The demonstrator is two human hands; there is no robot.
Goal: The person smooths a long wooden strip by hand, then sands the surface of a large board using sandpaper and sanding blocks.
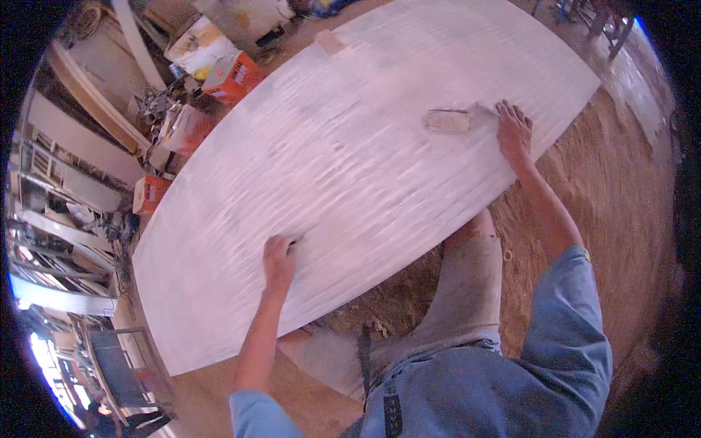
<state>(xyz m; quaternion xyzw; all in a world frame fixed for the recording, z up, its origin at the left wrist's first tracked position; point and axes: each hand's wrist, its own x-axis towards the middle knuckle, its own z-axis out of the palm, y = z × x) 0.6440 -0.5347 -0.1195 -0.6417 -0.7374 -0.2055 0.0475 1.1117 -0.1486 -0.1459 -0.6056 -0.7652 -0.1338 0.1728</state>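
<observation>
My Two Hands on a Big White Board

In the view from my head, a big white board (365, 146) lies in front of me. Its far side is round like a bow, and its near side is almost straight. It has lots of streaky lines all over it. My legs are at the near side, and my right knee goes up to the edge.

My left hand (279, 263) is on the near part of the board. Its fingers are curled up like a loose fist. There is a small dark spot by the fingers, but I cannot tell if my hand has hold of anything.

My right hand (515, 133) is on the other end of the board, near the edge. Its fingers are stretched out and a little bit apart, laid down on the white top. Just beside the fingertips is a thin grey piece (483, 109). Next to that, a pale block (447, 121) with a dark rim lies on the board.

A small pinkish block (328, 41) is at the far edge. Past the board, on the left of the view, I see an orange box (234, 77) and some long planks (98, 95). A chair (120, 365) is low on the left. Brown dirt (606, 197) is on the right, with a little ring (509, 255) lying near my leg.
</observation>
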